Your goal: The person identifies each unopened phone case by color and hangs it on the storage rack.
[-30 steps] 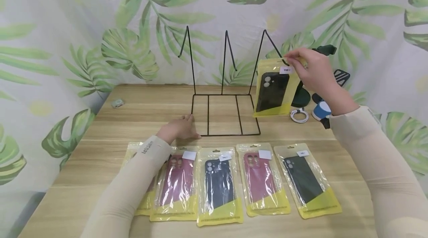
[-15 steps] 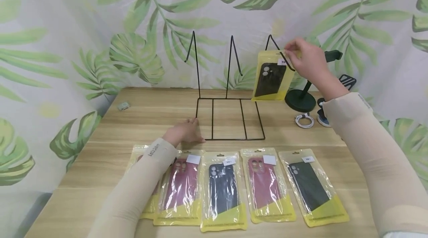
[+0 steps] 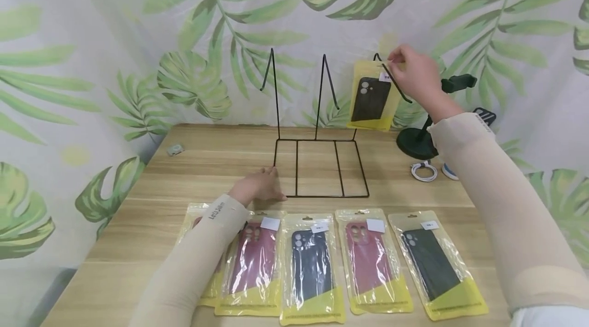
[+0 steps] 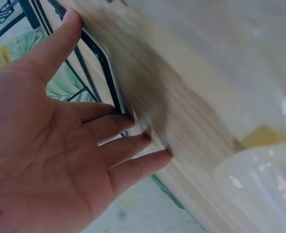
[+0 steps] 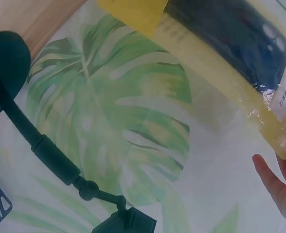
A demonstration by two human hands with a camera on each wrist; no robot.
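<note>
My right hand (image 3: pixel 416 74) pinches the top edge of a yellow-edged clear bag with a black phone case (image 3: pixel 370 99) inside. The bag hangs upright on the right hook (image 3: pixel 399 87) of a black wire display rack (image 3: pixel 317 140), the hook's free end sticking out in front of it. In the right wrist view the bagged case (image 5: pixel 230 43) crosses the upper right; only part of the hand shows. My left hand (image 3: pixel 257 185) touches the front left corner of the rack's base. In the left wrist view its fingers (image 4: pixel 128 150) are extended and the thumb lies on the wire.
Bagged phone cases lie in a row in front: pink (image 3: pixel 254 265), dark blue (image 3: pixel 313 265), pink (image 3: pixel 370 260), black (image 3: pixel 432 263), plus one under the left sleeve. A green stand (image 3: pixel 416 143) and coiled white cable (image 3: pixel 424 171) are at right. A small item (image 3: pixel 175 149) lies far left.
My right hand has moved the bagged black case up and back along the right hook, toward the rack's upright. The left hand has stayed at the rack's corner. The head view has shifted slightly.
</note>
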